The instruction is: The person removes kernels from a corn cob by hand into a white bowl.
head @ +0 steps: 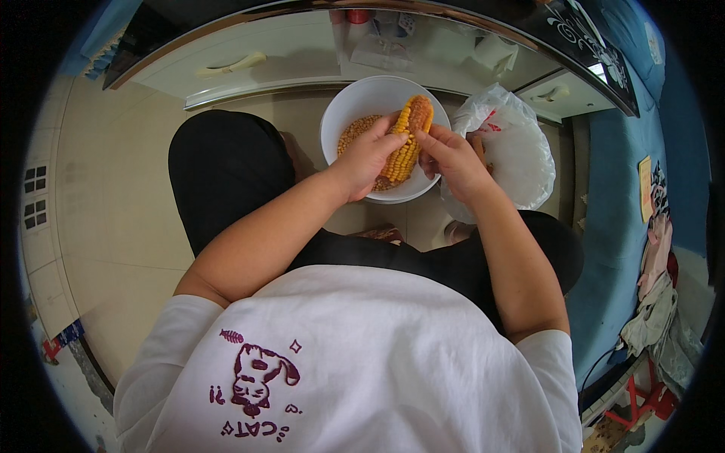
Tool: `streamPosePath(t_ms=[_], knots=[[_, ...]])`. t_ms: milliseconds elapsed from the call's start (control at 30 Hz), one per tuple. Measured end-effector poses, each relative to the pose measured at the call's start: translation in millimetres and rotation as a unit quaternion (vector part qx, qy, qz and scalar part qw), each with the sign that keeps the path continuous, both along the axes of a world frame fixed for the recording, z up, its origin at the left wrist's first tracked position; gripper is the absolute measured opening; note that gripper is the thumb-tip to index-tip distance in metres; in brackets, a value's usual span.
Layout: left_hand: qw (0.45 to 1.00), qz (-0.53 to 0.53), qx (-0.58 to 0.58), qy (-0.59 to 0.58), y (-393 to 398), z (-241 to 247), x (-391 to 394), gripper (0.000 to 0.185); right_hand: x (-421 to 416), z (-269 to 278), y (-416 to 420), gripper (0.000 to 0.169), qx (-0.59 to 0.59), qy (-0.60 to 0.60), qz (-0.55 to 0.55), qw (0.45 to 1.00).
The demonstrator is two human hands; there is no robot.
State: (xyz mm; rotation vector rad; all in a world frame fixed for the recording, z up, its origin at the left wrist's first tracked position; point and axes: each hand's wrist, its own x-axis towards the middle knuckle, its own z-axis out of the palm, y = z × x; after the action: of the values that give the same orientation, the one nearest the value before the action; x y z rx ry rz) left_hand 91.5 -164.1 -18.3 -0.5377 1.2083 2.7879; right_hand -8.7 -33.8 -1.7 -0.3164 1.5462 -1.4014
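An ear of dried yellow corn (403, 153) is held at a slant over a white plastic bucket (346, 97). Bare reddish cob shows at its far end and along part of one side, while kernels cover the rest. My left hand (362, 158) grips the ear from the left, its thumb lying across the kernels. From the right, my right hand (453, 158) has its thumb and fingers on the ear's side; its other fingers curl partly out of sight. Loose corn kernels (357, 131) lie in the bucket beneath, partly covered by my left hand.
Right of the bucket stands a translucent white plastic bag (518, 164) with bare corn cobs (478, 148) inside. A low cabinet with white drawers (255, 68) and a dark top edge runs across the far side. A blue-covered couch (612, 187) borders the right.
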Motion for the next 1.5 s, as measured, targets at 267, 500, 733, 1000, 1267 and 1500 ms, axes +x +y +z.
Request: streamPosePath(t_ms=[267, 500, 733, 1000, 1267, 1500], knots=[[0.997, 0.026, 0.003, -0.067, -0.3, 2.0, -2.8, 0.042, 3.7, -2.0, -1.8, 0.026, 0.048, 0.129, -0.012, 0.990], [0.994, 0.071, -0.086, -0.014, 3.1, -7.3, -4.8, 0.039, 5.1, -1.5, -0.5, 0.017, 0.029, 0.534, 0.009, 0.845], [0.932, 0.074, -0.344, 0.089, 4.8, -13.7, -2.7, 0.041, 6.9, -4.8, -0.9, 0.015, 0.053, 0.519, 0.025, 0.853], [0.988, 0.105, -0.113, 0.026, 5.5, -8.4, -6.0, 0.044, -1.9, -2.1, 3.3, 0.011, -0.023, -0.201, -0.121, 0.972], [0.990, 0.102, -0.098, 0.021, 4.2, -7.0, -4.0, 0.046, 4.0, 5.6, -7.0, 0.013, 0.044, 0.137, -0.108, 0.984], [0.969, 0.074, -0.234, 0.029, 6.4, -8.5, -2.9, 0.045, 7.6, -1.6, -2.4, 0.019, 0.065, 0.507, 0.003, 0.859]])
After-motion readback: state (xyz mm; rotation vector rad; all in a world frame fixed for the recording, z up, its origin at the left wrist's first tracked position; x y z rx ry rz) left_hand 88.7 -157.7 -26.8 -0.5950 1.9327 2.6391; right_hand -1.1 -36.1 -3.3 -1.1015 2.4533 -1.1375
